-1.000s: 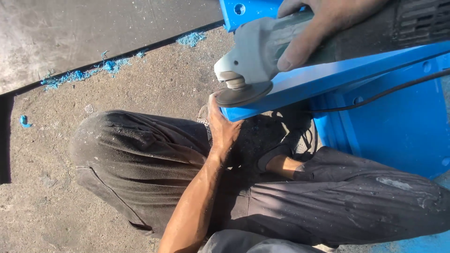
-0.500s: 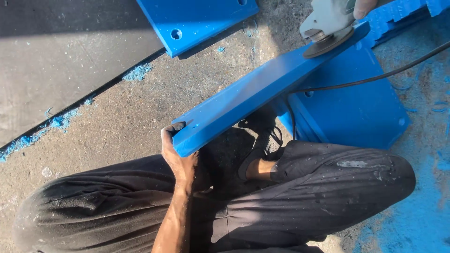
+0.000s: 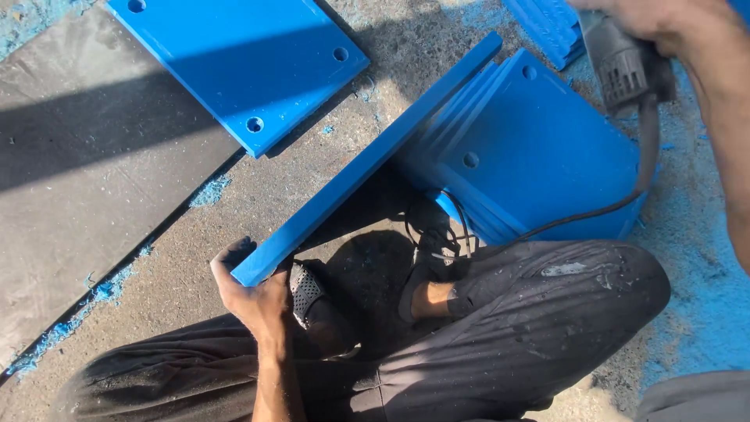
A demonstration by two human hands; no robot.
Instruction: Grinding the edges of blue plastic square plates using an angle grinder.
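Left hand (image 3: 254, 293) clamps near end of blue strip (image 3: 367, 160); strip's long axis runs up-right toward right hand (image 3: 664, 23), fist closed round grinder (image 3: 621, 62).

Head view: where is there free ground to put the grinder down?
Bare ground lies between the blue plate and the long blue bar. The dark sheet is free too. By the blue stack, cord and knee crowd it.

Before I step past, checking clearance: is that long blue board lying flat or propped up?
Propped: the blue board slants, near end in the left hand.
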